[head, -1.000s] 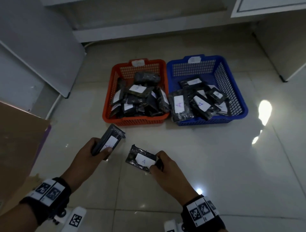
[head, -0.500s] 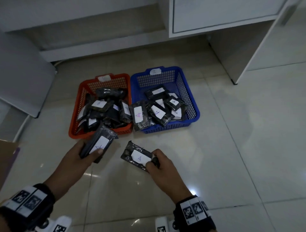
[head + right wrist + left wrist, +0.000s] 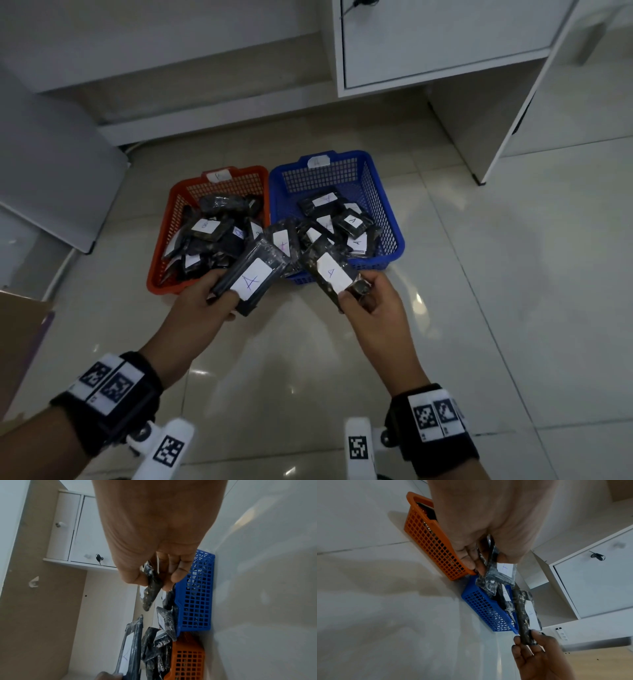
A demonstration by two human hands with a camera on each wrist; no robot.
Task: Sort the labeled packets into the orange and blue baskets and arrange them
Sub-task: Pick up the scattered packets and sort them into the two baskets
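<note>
The small white paper tag on the far rim of the orange plastic mesh basket is too faint to read. Black wrapped packets piled inside cover one another's labels. The left hand hides the near end of its black A-labelled packet. A brown cardboard sheet is cut off at the left edge.

Both held packets carry white labels reading "A".

Glossy tiled floor; plastic mesh baskets.
</note>
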